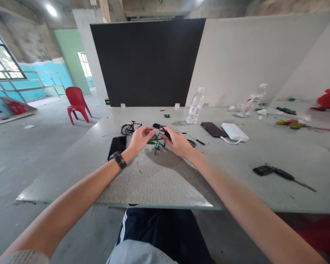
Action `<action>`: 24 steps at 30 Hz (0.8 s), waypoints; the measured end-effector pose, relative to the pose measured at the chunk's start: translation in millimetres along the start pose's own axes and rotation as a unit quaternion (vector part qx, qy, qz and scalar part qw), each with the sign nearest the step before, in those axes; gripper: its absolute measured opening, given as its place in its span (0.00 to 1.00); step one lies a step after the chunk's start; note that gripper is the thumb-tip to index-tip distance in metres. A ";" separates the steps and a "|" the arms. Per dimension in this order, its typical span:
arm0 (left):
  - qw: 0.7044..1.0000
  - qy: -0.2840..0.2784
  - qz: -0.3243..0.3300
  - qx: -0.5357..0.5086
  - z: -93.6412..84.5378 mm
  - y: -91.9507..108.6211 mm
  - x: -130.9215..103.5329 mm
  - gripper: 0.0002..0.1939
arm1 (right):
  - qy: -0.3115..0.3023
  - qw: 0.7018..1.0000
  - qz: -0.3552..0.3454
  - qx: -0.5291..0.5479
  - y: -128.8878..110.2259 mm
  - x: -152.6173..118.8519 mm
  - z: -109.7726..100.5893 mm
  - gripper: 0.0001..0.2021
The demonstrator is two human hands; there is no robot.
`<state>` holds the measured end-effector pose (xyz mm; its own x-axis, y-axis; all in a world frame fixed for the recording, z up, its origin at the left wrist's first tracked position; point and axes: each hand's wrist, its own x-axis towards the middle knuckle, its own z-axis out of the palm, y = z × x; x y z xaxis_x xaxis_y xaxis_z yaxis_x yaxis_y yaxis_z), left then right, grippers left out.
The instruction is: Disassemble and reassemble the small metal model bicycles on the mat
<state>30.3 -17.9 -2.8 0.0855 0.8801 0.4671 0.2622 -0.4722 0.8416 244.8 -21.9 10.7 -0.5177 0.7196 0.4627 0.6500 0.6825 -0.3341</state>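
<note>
A small green model bicycle (158, 145) stands in front of me on the table, partly covered by my fingers. My left hand (142, 139), with a dark watch at its wrist, has its thumb and fingers closed at the model's wheel (154, 137). From the other side, my right hand (178, 142) is closed around a dark slim tool (166, 132), its tip close to the model. The exact contact of the fingertips is hidden. A finished-looking black model bicycle (128, 128) stands just beyond my left hand. Beside my right hand lie a loose small wheel (191, 143) and a small screwdriver (198, 140).
A phone (117, 147) lies by my left wrist. To the right are a water bottle (195, 105), a dark phone (213, 129), a white power bank (234, 132) and a car key (264, 169) with a long dark-handled tool. A black panel (148, 64) stands behind the table.
</note>
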 end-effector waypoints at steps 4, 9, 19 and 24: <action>0.949 0.121 0.037 0.288 -36.5 -10.0 13.2 0.20 | 0.000 1.000 0.012 0.019 1.6 -0.8 -0.3 0.18; 0.908 0.097 0.012 0.406 -73.6 -30.4 24.4 0.28 | -0.021 0.999 0.012 0.037 2.3 -1.0 2.4 0.15; 0.917 0.125 0.041 0.376 -85.8 -55.0 32.9 0.28 | -0.047 0.998 0.029 0.041 1.0 -1.9 0.7 0.17; 0.913 0.103 -0.070 0.389 -92.5 -56.4 32.6 0.19 | -0.068 0.995 0.042 0.051 1.4 -2.7 -0.2 0.19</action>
<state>-70.6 32.8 -10.0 -0.1639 0.8629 0.4780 0.8667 -0.1055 0.4876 247.1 -22.9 9.1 -0.5387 0.7809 0.3162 0.6385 0.6232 -0.4516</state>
